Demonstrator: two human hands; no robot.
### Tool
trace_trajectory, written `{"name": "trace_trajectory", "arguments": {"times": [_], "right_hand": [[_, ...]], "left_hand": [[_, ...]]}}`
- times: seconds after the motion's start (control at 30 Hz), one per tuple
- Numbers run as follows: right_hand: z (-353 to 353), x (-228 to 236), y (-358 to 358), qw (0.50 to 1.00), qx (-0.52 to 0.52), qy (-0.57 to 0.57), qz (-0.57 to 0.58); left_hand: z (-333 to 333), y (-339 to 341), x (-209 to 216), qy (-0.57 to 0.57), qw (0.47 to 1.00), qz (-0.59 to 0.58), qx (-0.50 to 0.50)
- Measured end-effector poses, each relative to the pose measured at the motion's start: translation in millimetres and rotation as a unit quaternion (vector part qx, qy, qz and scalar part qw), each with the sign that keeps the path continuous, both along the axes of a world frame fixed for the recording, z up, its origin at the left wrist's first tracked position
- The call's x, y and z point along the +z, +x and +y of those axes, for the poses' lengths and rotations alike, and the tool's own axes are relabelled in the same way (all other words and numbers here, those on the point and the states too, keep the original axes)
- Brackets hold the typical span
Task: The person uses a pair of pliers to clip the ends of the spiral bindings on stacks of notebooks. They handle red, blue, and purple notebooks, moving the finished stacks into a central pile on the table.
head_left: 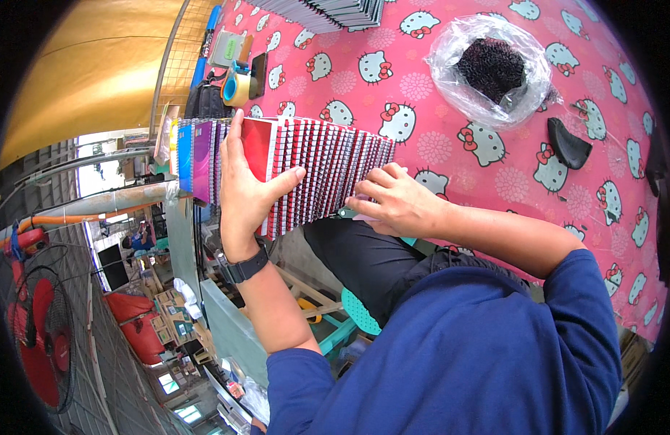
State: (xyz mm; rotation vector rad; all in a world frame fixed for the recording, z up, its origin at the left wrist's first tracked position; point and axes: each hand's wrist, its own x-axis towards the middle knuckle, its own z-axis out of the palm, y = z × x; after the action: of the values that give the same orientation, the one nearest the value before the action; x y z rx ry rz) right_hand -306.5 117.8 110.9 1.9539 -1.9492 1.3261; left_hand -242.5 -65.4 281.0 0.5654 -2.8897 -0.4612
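A row of spiral notebooks [317,170] with red covers and pale coils stands packed along the near edge of the table. My left hand [249,190] lies along its left end, fingers stretched out against a red cover and thumb spread over the coils. At the right end is my right hand [396,199], its fingers curled close to the last notebooks. A bit of something pink and green shows under those fingers, too covered to name. Blue and purple spiral notebooks [199,161] stand just left of my left hand.
A pink patterned cloth [342,54] covers the table. On it lie a clear plastic bag [451,90] of black curly pieces, a black curved piece [569,143], a tape roll [236,88] and a notebook stack [324,13]. A red fan [41,333] stands far left.
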Motion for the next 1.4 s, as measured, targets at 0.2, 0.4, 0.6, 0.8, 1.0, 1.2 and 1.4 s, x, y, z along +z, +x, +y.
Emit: {"name": "trace_trajectory", "arguments": {"times": [0.2,0.4,0.6,0.8,1.0,1.2,1.4], "right_hand": [[-8,1,-14,0.822,0.214,0.2,-0.488],[6,6,-7,0.992,0.041,0.071,-0.101],[3,-3,-5,0.999,0.031,0.005,-0.036],[0,-8,-5,0.999,0.046,0.001,-0.025],[-8,-16,-11,0.955,0.164,0.055,-0.242],[4,-10,-5,0.965,0.103,0.113,-0.214],[1,-13,-8,0.996,0.036,0.027,-0.072]], "left_hand": [[-2,1,-2,0.02,1.0,0.0,0.002],[-2,1,-1,-0.003,1.0,-0.004,0.002],[-1,1,-1,0.014,1.0,0.005,0.006],[-3,2,-3,0.028,1.0,0.01,0.006],[-4,0,-2,0.009,1.0,-0.002,-0.001],[-3,2,-2,0.008,1.0,-0.003,0.003],[4,-2,2,0.011,1.0,-0.006,0.01]]}}
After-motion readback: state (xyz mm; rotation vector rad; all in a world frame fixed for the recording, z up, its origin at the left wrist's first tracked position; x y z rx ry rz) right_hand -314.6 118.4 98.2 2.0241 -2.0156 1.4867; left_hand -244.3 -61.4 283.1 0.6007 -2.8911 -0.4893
